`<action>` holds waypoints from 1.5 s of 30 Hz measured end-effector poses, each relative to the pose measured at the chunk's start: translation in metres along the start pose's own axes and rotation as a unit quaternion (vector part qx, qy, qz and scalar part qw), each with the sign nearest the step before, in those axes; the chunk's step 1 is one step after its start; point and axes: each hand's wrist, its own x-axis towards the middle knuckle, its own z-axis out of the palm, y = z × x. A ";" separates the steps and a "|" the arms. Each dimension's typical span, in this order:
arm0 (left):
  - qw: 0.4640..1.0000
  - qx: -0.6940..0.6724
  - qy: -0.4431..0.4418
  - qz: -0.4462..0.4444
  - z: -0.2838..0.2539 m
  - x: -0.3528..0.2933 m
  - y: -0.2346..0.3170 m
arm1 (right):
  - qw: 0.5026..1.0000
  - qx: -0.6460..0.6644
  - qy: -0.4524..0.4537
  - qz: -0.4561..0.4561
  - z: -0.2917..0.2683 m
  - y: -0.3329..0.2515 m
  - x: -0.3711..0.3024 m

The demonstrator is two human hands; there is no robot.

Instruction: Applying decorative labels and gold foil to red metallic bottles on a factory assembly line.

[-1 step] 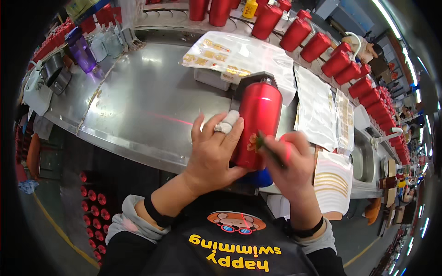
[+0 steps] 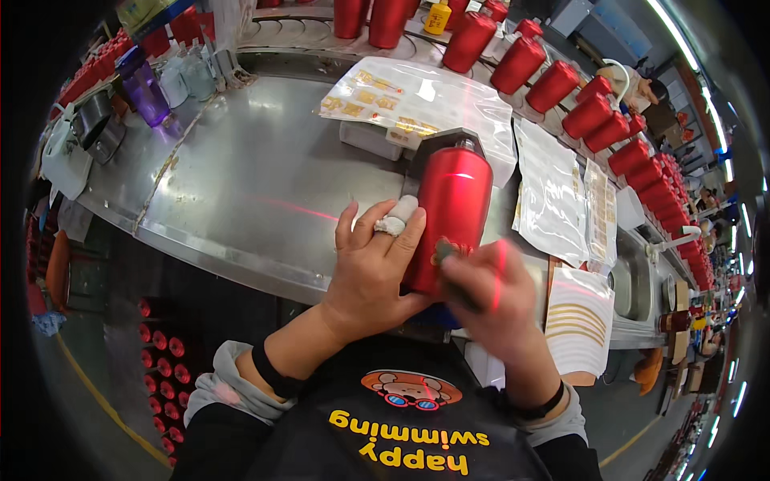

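A glossy red bottle (image 2: 455,192) lies tilted in a dark angular holder (image 2: 433,143) at the bench's front edge. My left hand (image 2: 365,272) steadies it from the left, the index finger along its side and the thumb near its lower end. White wrapping covers one finger. In my right hand (image 2: 501,301), closed and smeared by motion, is a dark flat-ended tool (image 2: 463,293) whose exact kind I cannot make out. Its tip meets a small gold decal (image 2: 443,250) low on the bottle, partly hidden by the hand.
A clear-covered sheet of gold decals (image 2: 373,100) lies behind the holder. White backing sheets (image 2: 549,192) and a stack of gold-striped paper (image 2: 577,321) are at right. Red bottles (image 2: 517,66) line the conveyor beyond. A purple bottle (image 2: 144,92) stands far left, a sink (image 2: 634,289) right.
My right hand and the dark tool have shifted slightly left and down across the decal. The left hand and the red bottle stay almost in place.
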 end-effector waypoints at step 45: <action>0.920 -0.330 -0.089 -0.190 0.012 -0.002 0.005 | 0.841 0.347 0.197 0.365 0.042 0.023 -0.059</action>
